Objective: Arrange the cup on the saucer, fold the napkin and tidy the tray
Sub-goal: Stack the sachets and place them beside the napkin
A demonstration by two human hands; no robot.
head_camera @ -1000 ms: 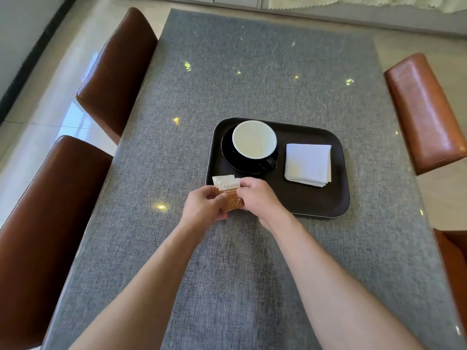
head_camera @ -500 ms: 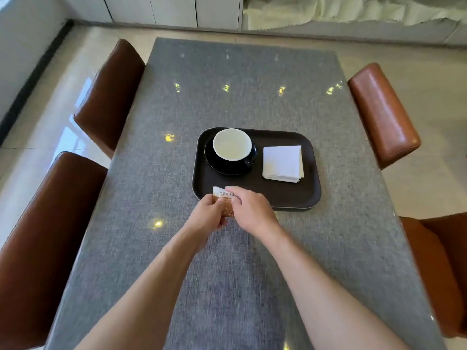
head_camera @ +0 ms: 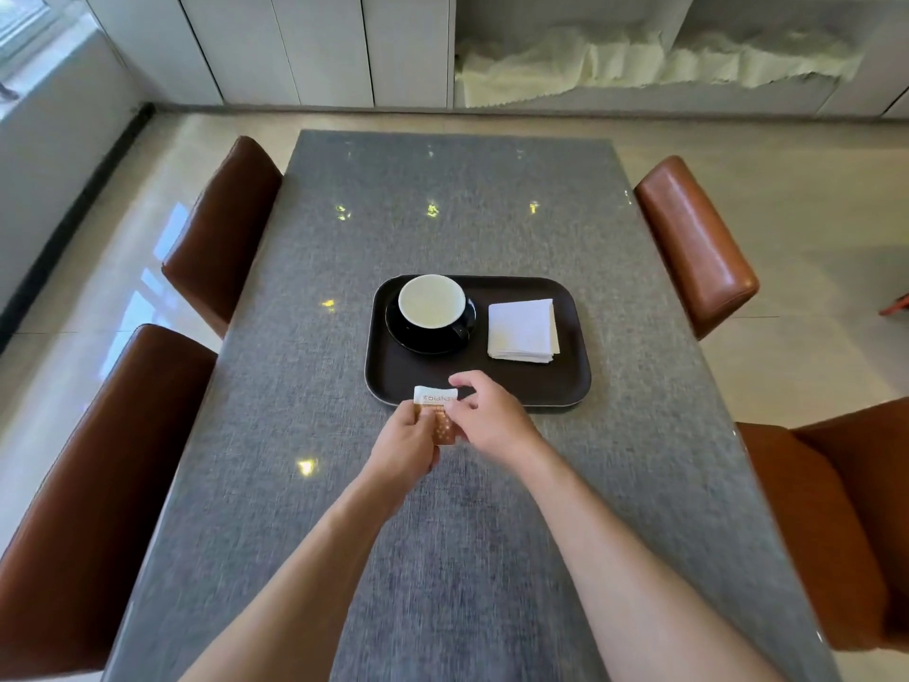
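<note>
A dark brown tray (head_camera: 573, 381) lies on the grey table. On its left part a black cup with a white inside (head_camera: 432, 301) stands upright on a black saucer (head_camera: 408, 332). A folded white napkin (head_camera: 523, 330) lies on the tray's right part. At the tray's near left edge a small orange and white packet (head_camera: 439, 414) is held by both hands. My left hand (head_camera: 406, 447) grips its left side. My right hand (head_camera: 487, 415) pinches its right side and top, fingers partly over it.
The grey table (head_camera: 442, 534) has brown leather chairs on both sides: two on the left (head_camera: 221, 228) (head_camera: 98, 484) and two on the right (head_camera: 693, 243) (head_camera: 826, 524). White cabinets and a shelf with pale cloth (head_camera: 639, 66) stand beyond the far end.
The camera has tilted up and back, so the tray looks smaller and farther. Both hands stay on the packet at the tray's near edge; my right hand's fingers have lifted slightly.
</note>
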